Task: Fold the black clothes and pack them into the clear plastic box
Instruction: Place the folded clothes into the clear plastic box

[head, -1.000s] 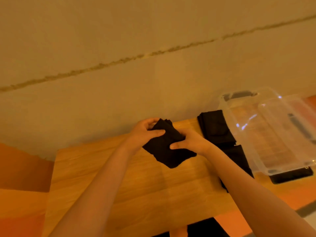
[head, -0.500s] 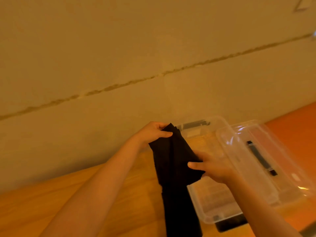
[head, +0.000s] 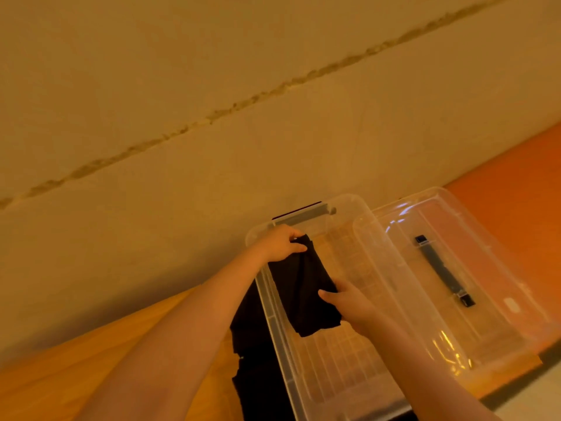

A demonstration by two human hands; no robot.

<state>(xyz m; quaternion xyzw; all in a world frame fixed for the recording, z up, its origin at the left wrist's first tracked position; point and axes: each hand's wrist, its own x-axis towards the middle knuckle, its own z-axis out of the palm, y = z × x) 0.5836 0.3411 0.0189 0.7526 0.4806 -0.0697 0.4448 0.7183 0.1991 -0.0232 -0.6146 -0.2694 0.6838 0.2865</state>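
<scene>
1. While I watch through the head camera, my left hand (head: 280, 243) pinches the far end of the folded black garment (head: 303, 287), its fingers (head: 299, 248) curled over the cloth.
2. My right hand (head: 349, 302) holds the garment's near right side, thumb on top and the other fingers tucked under the fabric, out of sight.
3. That garment hangs slack between the 2 hands, inside the clear plastic box (head: 340, 354), along its left wall and toward the far end; I cannot tell whether it touches the box floor.
4. More black clothes (head: 252, 354) lie on the wooden bench (head: 76, 369), just left of the box and against its wall.
5. Right of the box sits its clear lid (head: 485, 268), top down, with a dark handle (head: 444, 270) showing through it.
6. Behind the bench rises a plain wall (head: 212, 86) crossed by 1 rough seam.
</scene>
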